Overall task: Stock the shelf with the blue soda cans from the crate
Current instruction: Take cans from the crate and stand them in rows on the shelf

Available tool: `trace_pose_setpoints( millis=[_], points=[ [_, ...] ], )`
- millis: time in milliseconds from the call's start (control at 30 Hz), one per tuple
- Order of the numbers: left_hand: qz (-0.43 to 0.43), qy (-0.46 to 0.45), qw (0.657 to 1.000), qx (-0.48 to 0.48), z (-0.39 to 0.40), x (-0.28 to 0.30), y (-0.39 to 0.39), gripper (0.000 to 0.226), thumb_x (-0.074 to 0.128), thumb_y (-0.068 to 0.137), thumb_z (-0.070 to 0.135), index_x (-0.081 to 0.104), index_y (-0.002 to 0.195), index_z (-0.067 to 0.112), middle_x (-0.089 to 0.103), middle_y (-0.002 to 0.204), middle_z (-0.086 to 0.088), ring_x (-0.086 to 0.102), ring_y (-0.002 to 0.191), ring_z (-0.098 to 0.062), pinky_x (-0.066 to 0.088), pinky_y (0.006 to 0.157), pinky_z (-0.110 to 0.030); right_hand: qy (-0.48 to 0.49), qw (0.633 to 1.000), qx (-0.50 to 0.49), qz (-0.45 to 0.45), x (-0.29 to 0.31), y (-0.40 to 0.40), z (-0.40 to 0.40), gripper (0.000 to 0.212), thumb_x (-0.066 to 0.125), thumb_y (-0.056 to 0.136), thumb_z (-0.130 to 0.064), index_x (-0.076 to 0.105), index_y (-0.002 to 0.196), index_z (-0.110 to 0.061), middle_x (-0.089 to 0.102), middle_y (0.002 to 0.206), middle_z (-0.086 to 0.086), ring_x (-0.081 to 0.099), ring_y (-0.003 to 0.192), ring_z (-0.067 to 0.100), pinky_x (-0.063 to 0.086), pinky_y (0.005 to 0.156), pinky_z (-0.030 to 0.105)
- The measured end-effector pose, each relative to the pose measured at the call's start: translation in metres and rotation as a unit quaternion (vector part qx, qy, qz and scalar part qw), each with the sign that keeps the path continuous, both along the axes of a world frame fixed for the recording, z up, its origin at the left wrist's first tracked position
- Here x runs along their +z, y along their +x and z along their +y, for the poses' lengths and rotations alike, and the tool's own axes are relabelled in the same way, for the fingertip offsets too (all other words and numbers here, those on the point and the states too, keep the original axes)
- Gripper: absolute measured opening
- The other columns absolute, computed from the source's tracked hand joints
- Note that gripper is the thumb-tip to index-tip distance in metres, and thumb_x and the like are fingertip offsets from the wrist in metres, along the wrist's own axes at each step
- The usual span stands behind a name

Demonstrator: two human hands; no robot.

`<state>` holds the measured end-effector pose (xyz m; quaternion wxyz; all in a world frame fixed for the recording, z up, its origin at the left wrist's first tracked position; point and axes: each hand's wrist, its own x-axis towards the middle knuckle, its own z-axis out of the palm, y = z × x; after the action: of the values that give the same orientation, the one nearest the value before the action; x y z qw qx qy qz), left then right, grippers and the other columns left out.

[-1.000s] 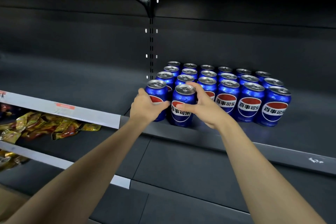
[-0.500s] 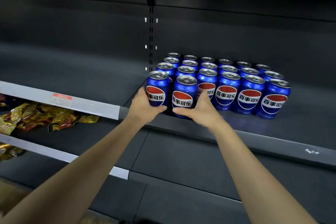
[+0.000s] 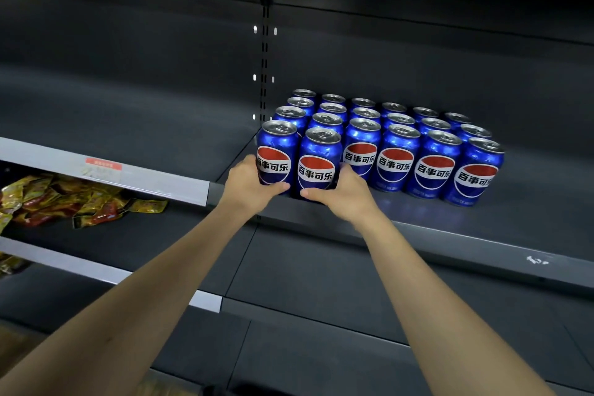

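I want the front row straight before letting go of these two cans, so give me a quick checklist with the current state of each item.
1. Left hand grips the leftmost front can: ok.
2. Right hand grips the second can: ok.
3. Both cans upright, labels facing out: ok.
4. Both held cans level with the front row: not ok, they stand nearer the shelf edge.
5. Can bases flat on the shelf: cannot tell, the hands hide them.
6. Crate ready for the next cans: cannot tell, it is out of view.
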<state>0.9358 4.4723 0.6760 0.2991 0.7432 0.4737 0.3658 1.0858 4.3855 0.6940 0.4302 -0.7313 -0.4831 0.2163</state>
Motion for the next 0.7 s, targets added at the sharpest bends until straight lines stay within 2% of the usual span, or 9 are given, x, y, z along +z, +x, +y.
trace_pose_setpoints(
  millis=[200,500,700],
  points=[
    [0.0,-0.003,1.0,-0.009,0.003,0.0,0.0,0.061,0.081,0.072,0.023,0.051,0.123,0.007,0.062,0.121,-0.006,0.058,0.11,-0.019,0.043,0.084,-0.022,0.003,0.999,-0.03,-0.012,-0.004,-0.005,0.008,0.063,0.082,0.073,-0.024,0.046,0.122,-0.01,0.056,0.127,0.003,0.053,0.115,0.018,0.04,0.084,0.023],
    [0.032,-0.011,0.999,-0.023,0.013,0.001,0.001,0.065,0.079,0.074,0.025,0.046,0.128,0.007,0.059,0.126,-0.007,0.056,0.115,-0.021,0.04,0.085,-0.022,0.001,0.999,-0.046,-0.02,-0.007,-0.01,0.013,0.063,0.081,0.074,-0.024,0.045,0.123,-0.009,0.056,0.129,0.005,0.053,0.117,0.019,0.039,0.085,0.022],
    [0.044,0.002,0.999,-0.027,0.016,-0.007,0.002,0.068,0.077,0.076,0.028,0.042,0.131,0.008,0.055,0.13,-0.007,0.053,0.119,-0.022,0.043,0.094,-0.03,0.01,0.998,-0.06,-0.018,-0.007,-0.015,0.01,0.06,0.08,0.075,-0.023,0.048,0.124,-0.01,0.058,0.126,0.002,0.053,0.11,0.013,0.038,0.083,0.02]
  ],
)
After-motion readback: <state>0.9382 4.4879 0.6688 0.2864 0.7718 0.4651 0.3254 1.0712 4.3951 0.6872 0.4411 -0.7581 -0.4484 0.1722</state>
